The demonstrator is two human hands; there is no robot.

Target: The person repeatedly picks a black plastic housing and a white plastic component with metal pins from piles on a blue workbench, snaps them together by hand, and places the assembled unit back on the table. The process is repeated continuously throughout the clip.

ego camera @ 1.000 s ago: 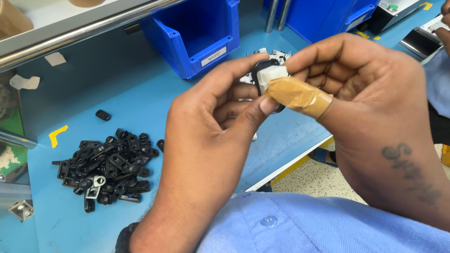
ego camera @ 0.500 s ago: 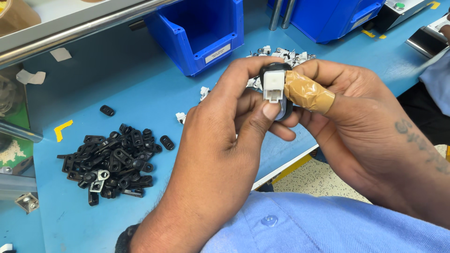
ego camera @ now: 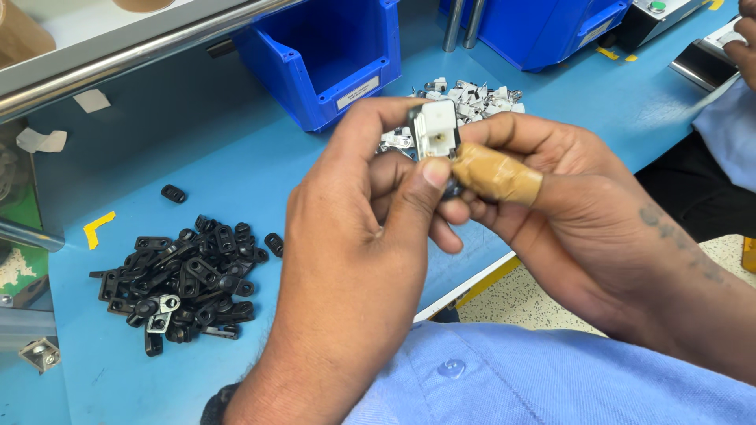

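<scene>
The left hand and the right hand pinch a small white part between their fingertips, up in the middle above the blue table, and the right thumb wears a tan tape wrap. Just behind the hands, partly hidden by them, lies a pile of white parts. A pile of black parts sits to the near left, and a blue bin stands far back.
</scene>
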